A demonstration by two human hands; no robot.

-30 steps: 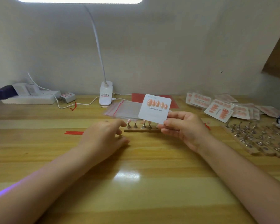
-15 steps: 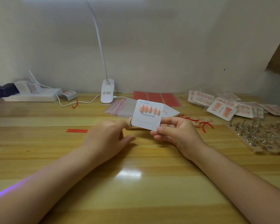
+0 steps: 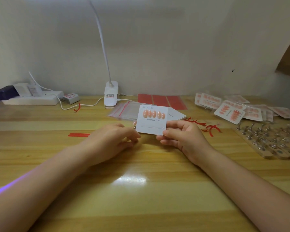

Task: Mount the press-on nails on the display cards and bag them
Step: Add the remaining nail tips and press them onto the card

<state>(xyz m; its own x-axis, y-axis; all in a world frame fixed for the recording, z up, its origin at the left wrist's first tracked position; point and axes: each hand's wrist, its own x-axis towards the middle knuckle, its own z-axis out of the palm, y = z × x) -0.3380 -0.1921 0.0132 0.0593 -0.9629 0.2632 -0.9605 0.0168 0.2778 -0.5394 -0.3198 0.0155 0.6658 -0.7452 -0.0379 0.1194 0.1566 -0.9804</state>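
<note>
right hand (image 3: 182, 139) pinching card (image 3: 151, 120) by its lower corner, upright, five nails on top row | left hand (image 3: 114, 139) curling loosely beside it, grip unclear | lower row waiting | bags (image 3: 124, 111) lying beyond left hand | bagged cards (image 3: 229, 109) piling far right

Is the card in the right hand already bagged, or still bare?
Still bare. The display card shows no plastic film or red zip strip, and the right hand pinches its lower corner. The empty bags lie behind it.
</note>
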